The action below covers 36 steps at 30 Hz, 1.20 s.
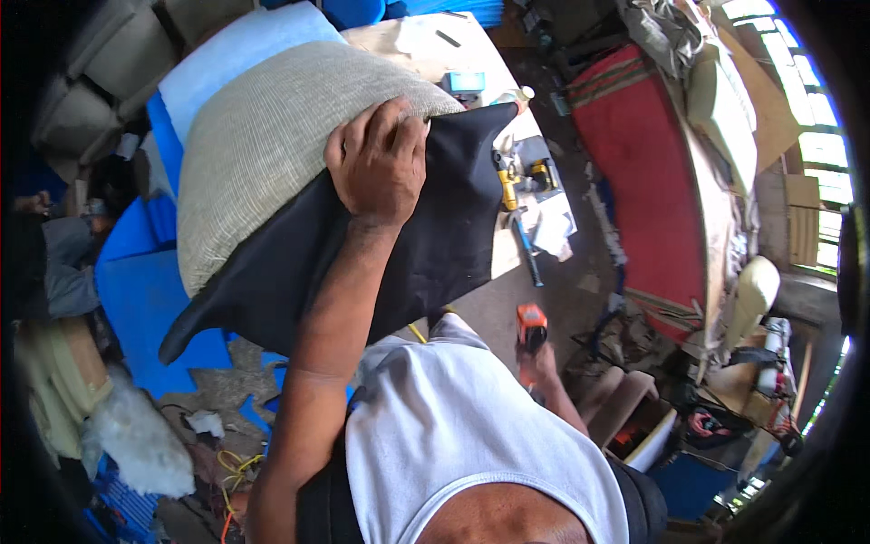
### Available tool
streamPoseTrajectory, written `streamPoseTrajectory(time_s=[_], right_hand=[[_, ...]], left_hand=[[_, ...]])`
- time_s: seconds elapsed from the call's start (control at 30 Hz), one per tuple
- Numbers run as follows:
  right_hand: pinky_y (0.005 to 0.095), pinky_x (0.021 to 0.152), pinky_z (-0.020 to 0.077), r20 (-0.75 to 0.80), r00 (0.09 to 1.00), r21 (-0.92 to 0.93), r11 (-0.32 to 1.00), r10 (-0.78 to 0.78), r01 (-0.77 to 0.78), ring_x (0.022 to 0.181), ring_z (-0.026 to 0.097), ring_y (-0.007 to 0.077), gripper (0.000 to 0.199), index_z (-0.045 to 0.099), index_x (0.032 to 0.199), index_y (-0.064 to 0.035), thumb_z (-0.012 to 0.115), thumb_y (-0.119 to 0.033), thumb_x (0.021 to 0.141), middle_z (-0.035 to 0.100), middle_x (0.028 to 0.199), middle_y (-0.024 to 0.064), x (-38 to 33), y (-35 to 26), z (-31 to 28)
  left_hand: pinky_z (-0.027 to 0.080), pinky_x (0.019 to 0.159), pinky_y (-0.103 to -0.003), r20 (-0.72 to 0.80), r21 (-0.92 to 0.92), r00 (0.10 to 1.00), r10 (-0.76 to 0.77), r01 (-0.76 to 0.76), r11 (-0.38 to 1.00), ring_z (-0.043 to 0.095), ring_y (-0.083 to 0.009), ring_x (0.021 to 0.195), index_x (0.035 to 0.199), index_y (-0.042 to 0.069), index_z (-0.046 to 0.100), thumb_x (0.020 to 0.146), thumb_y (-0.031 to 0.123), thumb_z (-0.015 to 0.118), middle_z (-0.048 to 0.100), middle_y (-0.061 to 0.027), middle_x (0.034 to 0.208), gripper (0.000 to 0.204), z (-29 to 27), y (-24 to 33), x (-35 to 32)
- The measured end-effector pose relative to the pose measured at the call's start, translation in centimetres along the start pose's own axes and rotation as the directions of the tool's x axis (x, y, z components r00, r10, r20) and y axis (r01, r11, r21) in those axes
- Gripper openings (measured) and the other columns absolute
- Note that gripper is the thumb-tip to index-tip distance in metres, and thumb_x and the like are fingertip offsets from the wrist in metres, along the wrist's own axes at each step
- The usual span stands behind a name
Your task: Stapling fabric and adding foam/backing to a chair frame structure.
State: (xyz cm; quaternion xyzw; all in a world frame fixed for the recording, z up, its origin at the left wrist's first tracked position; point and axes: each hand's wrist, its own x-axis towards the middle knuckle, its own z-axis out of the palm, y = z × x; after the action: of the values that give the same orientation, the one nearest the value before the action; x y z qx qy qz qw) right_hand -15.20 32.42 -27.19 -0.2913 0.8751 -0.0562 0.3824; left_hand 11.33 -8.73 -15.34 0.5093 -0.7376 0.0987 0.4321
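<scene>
A big cushion lies on the workbench, covered in ribbed beige fabric point(263, 136) on top and black cloth point(426, 245) on its near side. My left hand point(379, 163) presses down on it where the black cloth meets the beige, with the fingers curled over that edge. My forearm reaches up across the black cloth. Lower down, beside my white shirt, my right hand point(542, 364) is closed around a small orange and black hand tool point(531, 326), held off the bench's near edge.
The tan workbench point(507, 254) carries yellow tools point(504, 169), a blue-handled hammer point(527, 249), papers and a small blue box point(467, 83). A red upholstered panel point(639, 172) stands to the right. Blue foam sheets point(136, 290) and white stuffing point(136, 435) lie to the left.
</scene>
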Motion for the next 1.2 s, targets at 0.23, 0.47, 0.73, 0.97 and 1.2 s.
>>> streamPoseTrajectory(time_s=[0.23,0.47,0.73,0.97,1.2], right_hand=[[0.0372,0.072,0.0518,-0.018,0.958,0.301,0.916,0.285,-0.267,0.078,0.066,0.0203,0.028,0.066,0.098,-0.0031,0.068,-0.019,0.075,0.067,0.080,0.0082,-3.8,3.8,-3.5],[0.0314,0.069,0.0512,-0.247,0.905,0.195,0.897,-0.346,0.396,0.073,0.061,0.0142,0.024,0.064,0.100,-0.0052,0.075,-0.019,0.083,0.067,0.080,0.0056,-3.3,-15.4,-9.8],[0.0330,0.084,0.0551,-0.113,0.642,0.266,0.599,-0.758,0.755,0.091,0.069,0.0177,0.033,0.065,0.109,-0.0056,0.080,-0.013,0.081,0.072,0.100,0.0067,1.3,-29.4,-10.8],[0.0287,0.074,0.0549,-0.155,0.523,0.200,0.492,-0.838,0.847,0.080,0.068,0.0125,0.029,0.067,0.098,-0.0052,0.084,-0.017,0.078,0.071,0.088,0.0039,2.7,-33.0,-10.9],[0.0365,0.082,0.0547,-0.061,0.592,0.266,0.559,-0.803,0.785,0.093,0.070,0.0244,0.044,0.065,0.105,-0.0021,0.080,-0.036,0.081,0.072,0.097,0.0095,4.0,-33.4,-10.3]], left_hand=[[0.033,0.100,-0.042,-0.013,-0.068,1.000,-0.027,0.026,0.997,0.056,-0.0166,0.113,0.090,0.021,0.067,0.086,0.031,0.072,0.065,0.0083,0.116,0.011,0.9,0.2,-0.2],[0.032,0.099,-0.040,0.016,0.017,1.000,0.024,-0.024,1.000,0.058,-0.0160,0.111,0.098,0.023,0.066,0.087,0.031,0.072,0.067,0.0107,0.116,0.015,-0.8,0.4,0.8],[0.034,0.101,-0.040,0.025,0.016,0.999,-0.047,0.047,0.999,0.058,-0.0162,0.110,0.113,0.019,0.065,0.084,0.033,0.075,0.068,0.0058,0.113,0.034,0.1,0.1,0.1],[0.034,0.101,-0.038,0.024,0.043,0.998,-0.052,0.051,0.998,0.058,-0.0153,0.110,0.111,0.018,0.066,0.084,0.034,0.074,0.068,0.0044,0.113,0.032,-0.3,0.5,0.7],[0.034,0.101,-0.038,0.008,0.005,0.999,-0.047,0.047,0.999,0.059,-0.0147,0.109,0.112,0.017,0.066,0.084,0.033,0.074,0.068,0.0045,0.111,0.033,0.1,0.3,0.9]])
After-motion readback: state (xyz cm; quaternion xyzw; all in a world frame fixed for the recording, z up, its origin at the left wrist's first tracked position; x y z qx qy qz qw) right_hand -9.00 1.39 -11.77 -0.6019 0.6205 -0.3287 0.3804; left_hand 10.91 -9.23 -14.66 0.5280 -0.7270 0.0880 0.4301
